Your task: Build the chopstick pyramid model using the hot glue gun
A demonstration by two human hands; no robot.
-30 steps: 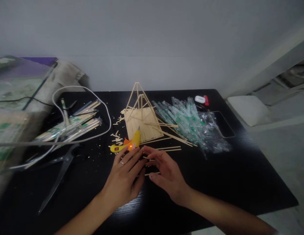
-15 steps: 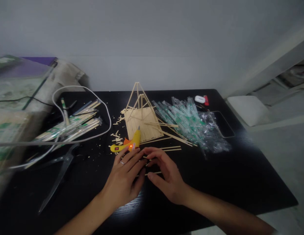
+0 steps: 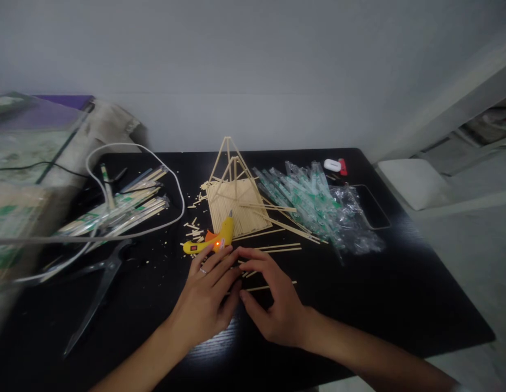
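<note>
My left hand (image 3: 208, 302) lies flat on the black table (image 3: 400, 294), fingers stretched over thin wooden sticks (image 3: 273, 286), with a ring on one finger. My right hand (image 3: 273, 305) rests beside it, fingers curled down onto the same sticks, fingertips close to the left hand's. Just beyond the fingers lies a yellow glue gun (image 3: 214, 241) with an orange light lit. Behind it stands a stick frame (image 3: 233, 188) on a flat stick base.
A heap of clear green-printed wrappers (image 3: 318, 204) lies right of the frame. Wrapped chopsticks (image 3: 122, 209), a white cable (image 3: 134, 147) and scissors (image 3: 102, 283) lie on the left. A white and a red small item (image 3: 334, 165) sit at the back right. Stick scraps litter the middle.
My right hand has slid a little toward me and curled its fingers down onto the sticks; a stick beneath it now shows further right. My left hand has barely moved.
</note>
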